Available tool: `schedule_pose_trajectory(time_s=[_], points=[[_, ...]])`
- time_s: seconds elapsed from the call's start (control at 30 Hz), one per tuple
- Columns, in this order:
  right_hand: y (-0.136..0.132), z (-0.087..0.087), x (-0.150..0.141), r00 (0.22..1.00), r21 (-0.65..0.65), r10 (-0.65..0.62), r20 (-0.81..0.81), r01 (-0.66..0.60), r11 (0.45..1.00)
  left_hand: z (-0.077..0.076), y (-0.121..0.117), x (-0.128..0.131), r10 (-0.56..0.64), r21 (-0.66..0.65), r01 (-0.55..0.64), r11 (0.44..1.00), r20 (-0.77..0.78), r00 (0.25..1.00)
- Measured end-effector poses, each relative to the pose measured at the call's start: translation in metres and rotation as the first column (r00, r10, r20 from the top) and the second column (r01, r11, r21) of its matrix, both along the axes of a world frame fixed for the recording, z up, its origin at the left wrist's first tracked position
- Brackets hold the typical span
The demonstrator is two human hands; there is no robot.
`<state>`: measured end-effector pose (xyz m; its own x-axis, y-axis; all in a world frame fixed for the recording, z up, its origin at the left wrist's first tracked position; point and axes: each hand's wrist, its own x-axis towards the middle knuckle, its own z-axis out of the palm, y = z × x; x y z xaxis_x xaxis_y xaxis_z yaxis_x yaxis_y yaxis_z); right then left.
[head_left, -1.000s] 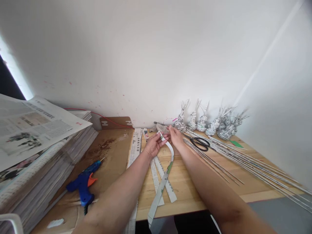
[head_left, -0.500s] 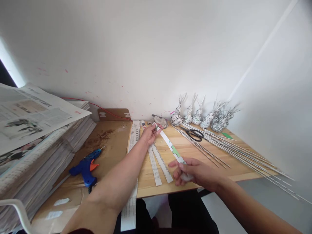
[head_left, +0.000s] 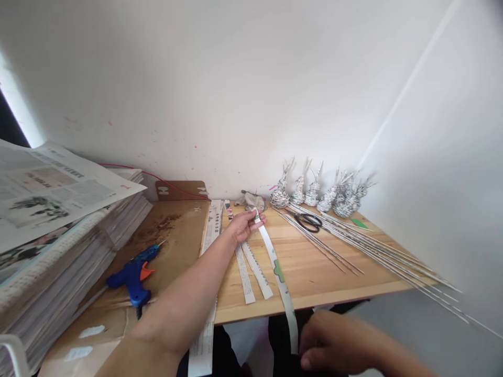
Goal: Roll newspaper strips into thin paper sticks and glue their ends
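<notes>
My left hand point(head_left: 247, 225) pinches the far end of a white paper strip point(head_left: 278, 269) with green printed patches. The strip slants toward me, and its near end hangs past the table's front edge. Just right of that end is my right hand point(head_left: 334, 340), slightly blurred, its fingers curled in; whatever they may hold is hidden. Beneath and beside my left hand lie two narrow newsprint strips point(head_left: 257, 272). A longer newsprint strip point(head_left: 212, 225) runs under my left forearm and over the front edge.
A blue glue gun point(head_left: 135, 275) rests on cardboard point(head_left: 173, 220) at left, beside a tall newspaper stack point(head_left: 126, 220). Black scissors point(head_left: 308, 222) lie among thin paper rods point(head_left: 365, 243), some overhanging the table. Several woven paper figures point(head_left: 280, 193) stand against the wall near a crumpled cloth point(head_left: 253, 200).
My right hand has moved down toward me, off the strip's near part, which now hangs straighter over the edge. My left hand keeps its pinch. The view has shifted slightly.
</notes>
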<state>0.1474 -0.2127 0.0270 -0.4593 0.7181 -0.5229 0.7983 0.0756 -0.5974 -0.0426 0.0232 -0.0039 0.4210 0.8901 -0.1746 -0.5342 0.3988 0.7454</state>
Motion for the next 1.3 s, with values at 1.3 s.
schedule_pose_trajectory(time_s=[1.3], points=[[0.228,-0.011,-0.027,0.712,0.483,-0.195,-0.674,0.625,0.613,0.001,-0.01,0.018,0.042,0.16,-0.012,0.987,-0.186,0.982]])
